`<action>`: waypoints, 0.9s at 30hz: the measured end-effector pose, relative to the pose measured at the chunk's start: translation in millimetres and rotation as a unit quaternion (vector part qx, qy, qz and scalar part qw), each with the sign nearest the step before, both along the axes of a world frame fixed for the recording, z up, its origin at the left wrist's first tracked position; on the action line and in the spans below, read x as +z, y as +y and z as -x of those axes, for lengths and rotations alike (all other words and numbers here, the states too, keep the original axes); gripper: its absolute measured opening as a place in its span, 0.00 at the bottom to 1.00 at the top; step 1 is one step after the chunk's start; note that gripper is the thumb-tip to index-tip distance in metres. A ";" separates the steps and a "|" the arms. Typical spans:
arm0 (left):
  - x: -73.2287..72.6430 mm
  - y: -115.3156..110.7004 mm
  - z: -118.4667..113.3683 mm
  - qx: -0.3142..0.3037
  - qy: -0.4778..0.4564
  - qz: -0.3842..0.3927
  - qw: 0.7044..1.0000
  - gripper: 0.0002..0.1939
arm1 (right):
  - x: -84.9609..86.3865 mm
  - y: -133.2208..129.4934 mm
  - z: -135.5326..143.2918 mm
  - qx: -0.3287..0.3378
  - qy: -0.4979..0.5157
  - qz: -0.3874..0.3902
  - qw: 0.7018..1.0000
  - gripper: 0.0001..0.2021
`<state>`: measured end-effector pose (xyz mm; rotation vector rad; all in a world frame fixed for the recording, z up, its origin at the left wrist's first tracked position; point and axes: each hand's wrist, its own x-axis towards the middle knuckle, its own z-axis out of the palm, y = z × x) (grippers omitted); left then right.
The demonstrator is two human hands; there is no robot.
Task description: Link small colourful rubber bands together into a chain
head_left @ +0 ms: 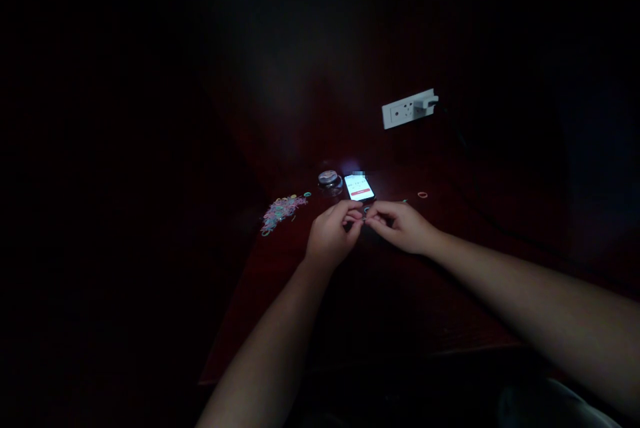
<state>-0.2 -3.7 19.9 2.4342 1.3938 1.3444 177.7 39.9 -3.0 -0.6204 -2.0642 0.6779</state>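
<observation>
A dark red table [400,301] was found to occupy most of the lit scene, its left edge running toward the near side. Over its middle, the left hand [331,231] and the right hand [403,227] were brought together, fingertips almost meeting. The fingers of both were drawn narrow; whether a loop was pinched between them could not be told in the poor light. The close pairing was judged suited to fine handling, with each hand steadying against the other's work.

A white socket panel [397,113] was noted at the far right, set above the table. A heap of small coloured loops [283,213] was spread on the left, presumably kept aside so that single pieces could be picked by the left hand. Just beyond the fingertips a phone [360,187] was laid with its screen lit, perhaps so that the display could be read and some light gained. A clear jar [330,183] was stood upright to the phone's left, likely within reach as a container.

A green loop [307,195] was observed at the heap's far end, and an orange loop [423,197] lay alone beyond the right hand.
</observation>
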 end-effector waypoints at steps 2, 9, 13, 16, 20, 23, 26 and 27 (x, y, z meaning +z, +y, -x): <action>-0.4 0.2 1.1 -0.005 0.002 -0.003 1.000 0.16 | -0.3 1.2 -0.9 -0.006 -0.006 -0.008 1.000 0.08; -0.2 0.5 5.6 0.008 0.036 -0.018 0.999 0.14 | 2.4 1.1 -3.1 -0.018 -0.008 -0.009 1.000 0.08; -3.2 2.0 6.0 0.000 0.024 -0.009 1.000 0.14 | 4.7 -0.2 -3.5 -0.020 -0.008 -0.012 1.000 0.08; -5.4 3.2 5.7 -0.009 0.010 0.002 1.000 0.14 | 5.1 -0.3 -3.6 -0.023 -0.006 -0.011 1.000 0.08; -5.7 3.3 5.5 -0.014 0.002 0.005 1.000 0.13 | 4.6 0.5 -3.7 -0.023 -0.010 -0.009 1.000 0.09; -4.3 2.8 6.0 -0.002 0.007 -0.002 1.000 0.12 | 3.9 1.5 -3.8 -0.023 -0.018 -0.012 0.999 0.10; -2.9 2.1 6.5 0.009 0.009 -0.009 1.000 0.10 | 3.0 2.8 -4.0 -0.026 -0.026 -0.016 0.999 0.10; -2.7 1.9 6.6 0.009 0.010 -0.010 1.000 0.10 | 2.7 3.3 -4.1 -0.027 -0.028 -0.017 0.999 0.11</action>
